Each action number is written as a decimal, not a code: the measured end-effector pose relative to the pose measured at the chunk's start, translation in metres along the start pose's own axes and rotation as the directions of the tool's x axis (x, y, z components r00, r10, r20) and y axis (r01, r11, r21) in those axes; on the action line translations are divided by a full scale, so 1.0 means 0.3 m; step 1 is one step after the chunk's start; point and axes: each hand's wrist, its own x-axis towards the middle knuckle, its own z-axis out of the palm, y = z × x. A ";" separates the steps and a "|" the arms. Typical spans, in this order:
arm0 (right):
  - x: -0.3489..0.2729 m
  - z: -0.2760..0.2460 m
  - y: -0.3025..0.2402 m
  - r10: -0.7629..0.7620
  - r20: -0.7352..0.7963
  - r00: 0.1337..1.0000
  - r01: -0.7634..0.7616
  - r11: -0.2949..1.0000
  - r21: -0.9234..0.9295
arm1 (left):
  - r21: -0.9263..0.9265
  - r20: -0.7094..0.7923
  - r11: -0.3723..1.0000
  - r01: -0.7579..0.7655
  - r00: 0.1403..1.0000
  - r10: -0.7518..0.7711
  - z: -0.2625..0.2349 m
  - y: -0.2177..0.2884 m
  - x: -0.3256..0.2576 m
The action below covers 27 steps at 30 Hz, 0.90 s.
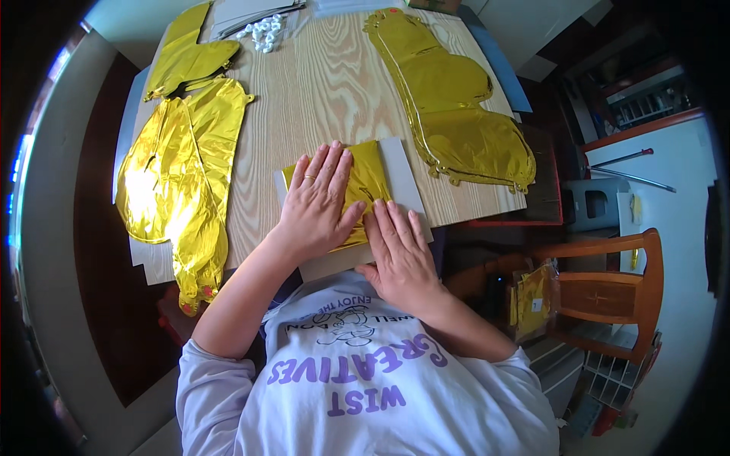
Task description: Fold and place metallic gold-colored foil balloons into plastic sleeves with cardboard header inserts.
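Note:
A gold foil balloon point(369, 169), folded into a flat packet, lies on a grey cardboard sheet point(401, 176) at the table's near edge. My left hand point(315, 204) presses flat on the foil's left part, fingers stretched forward, a ring on one finger. Palm down, my right hand point(401, 254) rests over the foil's near right corner and the cardboard, its fingers straight. Neither hand grips anything. Creases show in the foil between the hands; part of it is hidden beneath them.
Unfolded gold foil balloons point(190, 144) cover the table's left side, one hanging over the near edge. Another flat gold balloon point(460, 106) lies at right. Small white pieces point(265, 32) sit beside grey sheets point(236, 17) at the back. A wooden chair point(646, 296) holds bagged gold foil point(534, 300).

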 end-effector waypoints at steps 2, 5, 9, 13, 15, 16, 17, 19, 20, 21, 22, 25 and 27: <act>-0.013 0.014 0.001 -0.013 0.017 1.000 0.013 1.000 -0.014 | -0.013 0.024 0.999 0.049 0.999 -0.049 -0.014 0.004 0.009; -0.023 0.035 0.000 -0.026 0.013 1.000 0.027 0.999 -0.028 | 0.022 0.042 0.999 0.026 0.999 -0.026 -0.060 0.050 0.048; -0.007 0.029 -0.006 0.011 0.096 0.995 -0.008 1.000 -0.024 | -0.047 0.057 0.968 -0.248 0.966 0.250 -0.083 0.092 0.107; -0.010 0.032 -0.010 0.000 0.096 0.995 0.010 0.994 -0.109 | -0.129 -0.014 0.971 -0.200 0.980 0.200 -0.001 -0.023 0.145; -0.018 0.014 -0.005 -0.012 0.045 0.999 0.017 0.994 -0.104 | -0.137 -0.048 0.981 -0.136 0.990 0.131 -0.024 -0.009 0.151; -0.031 0.016 -0.001 -0.015 -0.018 1.000 0.013 0.994 -0.110 | -0.115 -0.053 0.984 -0.137 0.990 0.131 -0.023 0.004 0.152; -0.041 0.019 0.009 -0.008 -0.044 0.999 0.003 0.995 -0.101 | -0.085 -0.052 0.988 -0.128 0.991 0.124 -0.024 0.015 0.150; -0.047 0.037 0.016 -0.016 -0.084 0.996 0.010 0.998 -0.065 | -0.057 -0.044 0.991 -0.120 0.992 0.118 -0.041 0.040 0.128; -0.052 0.039 0.020 -0.012 -0.100 0.995 0.005 0.998 -0.066 | -0.069 -0.036 0.989 -0.132 0.991 0.130 -0.049 0.061 0.116; -0.051 0.040 0.019 -0.005 -0.104 0.995 0.001 0.999 -0.040 | -0.078 -0.023 0.988 -0.132 0.991 0.130 -0.062 0.079 0.090; -0.049 0.038 0.023 0.000 -0.106 0.994 -0.002 1.000 -0.014 | -0.104 0.023 0.989 -0.106 0.994 0.109 -0.074 0.098 0.071; -0.039 0.020 0.026 -0.025 -0.137 0.990 0.039 0.994 0.098 | -0.104 0.031 0.993 -0.055 0.998 0.059 -0.043 0.070 0.018; -0.037 0.000 0.045 0.005 -0.273 0.962 0.063 0.969 0.240 | -0.100 0.016 0.993 -0.056 0.998 0.058 -0.040 0.061 0.022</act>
